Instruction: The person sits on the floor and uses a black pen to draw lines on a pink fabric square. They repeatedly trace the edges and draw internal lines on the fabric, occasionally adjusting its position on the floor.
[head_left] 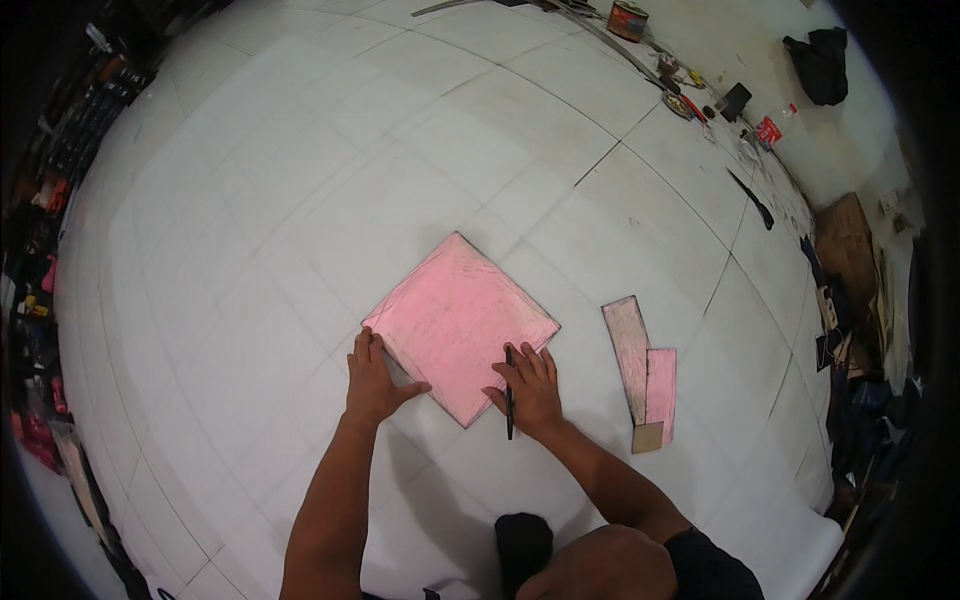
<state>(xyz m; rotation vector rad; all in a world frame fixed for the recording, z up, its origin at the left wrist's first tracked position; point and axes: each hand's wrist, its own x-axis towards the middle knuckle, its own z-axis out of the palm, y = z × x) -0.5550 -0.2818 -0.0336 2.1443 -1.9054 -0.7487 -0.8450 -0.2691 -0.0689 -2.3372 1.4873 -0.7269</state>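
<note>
A flat pink square piece (455, 320) with dark, scuffed edges lies on a pale surface, turned so that one corner faces me. My left hand (374, 385) rests along its lower left edge, thumb and fingers spread apart. At the lower right edge, my right hand (532, 395) holds a slim black pen (509, 405), which lies between its thumb and fingers; the other fingers touch the square's edge. Whether the pen's tip touches anything cannot be made out. To the right lie a long pink strip (625, 345), a shorter pink strip (661, 385) and a small brown rectangle (647, 438), overlapping.
A thin white sheet (250, 300) covers much of the tiled floor, its edge curling at the lower right. A black knife-like tool (752, 199), a bottle with a red label (775, 128) and a round tin (627, 20) are at the right wall. Dark clutter (60, 180) lines the left.
</note>
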